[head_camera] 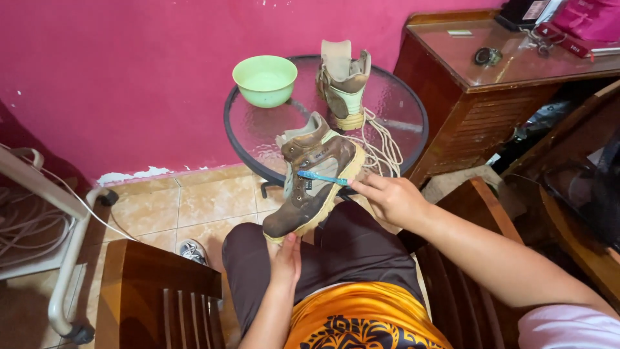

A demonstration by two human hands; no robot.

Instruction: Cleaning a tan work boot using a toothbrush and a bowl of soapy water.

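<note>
Nearest the camera, the left hand [286,260] cups the toe of a brown boot [314,178] from beneath, fingers curled against the sole. The boot is scuffed brown leather with grey-green fabric panels, a tan sole and no laces; it tilts toe-down over the person's lap, heel toward the round glass table [258,132]. The right hand [389,197] pinches a blue toothbrush [321,177], laid across the boot's side. On the table behind stand the second boot [343,83], upright, loose pale laces [381,150] beside it, and a green bowl [265,79]. Farther right, a wooden cabinet [475,97] carries a pink package [591,18] and a dark box [520,13] at the wall.
</note>
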